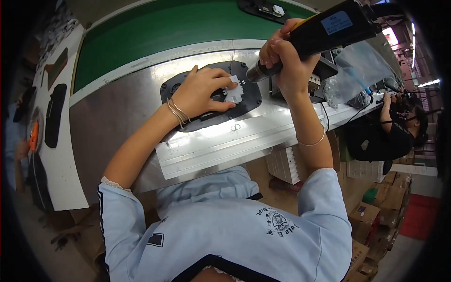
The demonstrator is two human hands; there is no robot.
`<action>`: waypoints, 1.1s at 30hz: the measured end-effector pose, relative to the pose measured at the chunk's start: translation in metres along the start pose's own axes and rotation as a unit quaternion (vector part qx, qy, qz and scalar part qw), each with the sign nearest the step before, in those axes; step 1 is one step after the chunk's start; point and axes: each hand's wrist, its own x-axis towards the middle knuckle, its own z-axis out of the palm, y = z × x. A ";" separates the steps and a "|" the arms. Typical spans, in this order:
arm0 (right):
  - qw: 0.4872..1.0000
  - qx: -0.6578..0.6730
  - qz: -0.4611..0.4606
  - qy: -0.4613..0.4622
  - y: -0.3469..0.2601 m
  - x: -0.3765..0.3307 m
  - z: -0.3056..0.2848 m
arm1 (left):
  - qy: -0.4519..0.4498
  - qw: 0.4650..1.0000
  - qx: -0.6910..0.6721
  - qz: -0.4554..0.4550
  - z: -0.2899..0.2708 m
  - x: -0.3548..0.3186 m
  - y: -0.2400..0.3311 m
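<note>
A black oval plate-like housing (246, 101) lies flat on the metal worktop, with fastener holes around its rim. On it sits a small white plastic part (233, 92) with stepped edges. My left hand (202, 91) rests over the housing, thumb and index finger closed around the white part. Just above the housing's right side, my right hand (291, 61) is wrapped around a black and yellow handheld power tool (317, 35) with a metal nose. That nose points down and left, a short way from the white part. Its tip shows no contact with the housing.
Beyond the metal worktop (117, 117) runs a green belt (155, 28) carrying another dark part (263, 9). Black boxes (324, 70) and clear plastic bags (361, 66) stand at right. Another person (390, 127) sits farther right, near cardboard boxes (366, 216).
</note>
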 end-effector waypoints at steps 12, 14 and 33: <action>0.999 -0.016 0.030 -0.015 0.018 0.005 0.005 | 0.007 1.000 0.027 -0.010 0.001 -0.003 0.000; 0.999 -0.031 0.028 -0.018 0.019 0.004 0.006 | 0.007 0.999 0.031 -0.011 0.001 -0.003 0.001; 0.974 -0.163 -0.085 0.130 -0.075 -0.010 -0.098 | -0.009 1.000 0.013 0.004 -0.005 0.002 0.005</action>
